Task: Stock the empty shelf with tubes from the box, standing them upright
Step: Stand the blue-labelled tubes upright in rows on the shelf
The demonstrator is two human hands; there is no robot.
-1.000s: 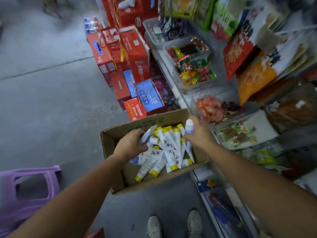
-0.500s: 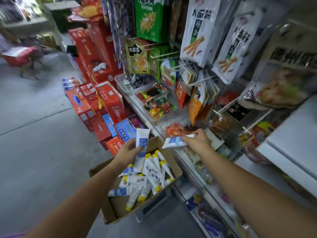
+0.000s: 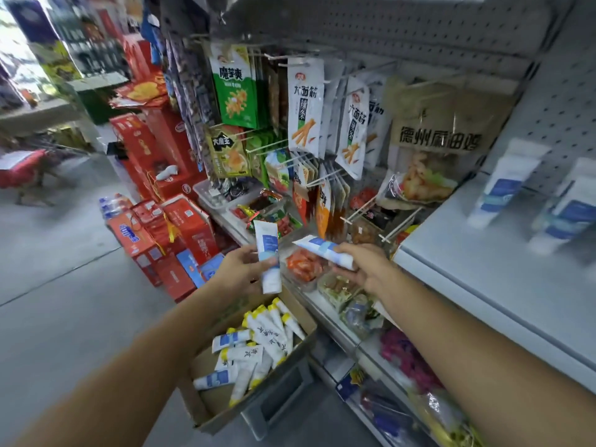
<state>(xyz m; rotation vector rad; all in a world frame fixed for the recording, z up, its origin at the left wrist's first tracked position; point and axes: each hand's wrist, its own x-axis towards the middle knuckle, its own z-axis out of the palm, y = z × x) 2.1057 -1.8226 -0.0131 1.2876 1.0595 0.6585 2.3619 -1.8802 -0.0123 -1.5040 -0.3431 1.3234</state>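
**Head view.** A grey concrete floor [image 3: 58, 285] was shown at the left, and red cartons [image 3: 180, 221] were stacked at the end of the shelving. The left hand [image 3: 238, 274] was raised above the cardboard box [image 3: 209, 414]. Its fingers [image 3: 250, 253] were curled round a white-and-blue tube [image 3: 267, 243], which was held upright with the crimped end uppermost. In the box below, yellow-capped tubes [image 3: 267, 337] were heaped loosely on their sides.

The right hand [image 3: 366, 269] was placed just beside the left. A second tube [image 3: 321, 248] was pinched in its fingers [image 3: 343, 250] and held nearly level, pointing left. Clear trays of snack packs [image 3: 303, 267] were set on the lower ledge beneath both hands.

Behind, snack packets [image 3: 304, 108] were hung from wire hooks [image 3: 398, 225] on a grey pegboard [image 3: 387, 24]. The free ends of the hooks projected between the right hand and the grey shelf [image 3: 483, 285]. At the far right, standing tubes [image 3: 506, 185] were seen upright on that shelf near its perforated back panel, blurred.
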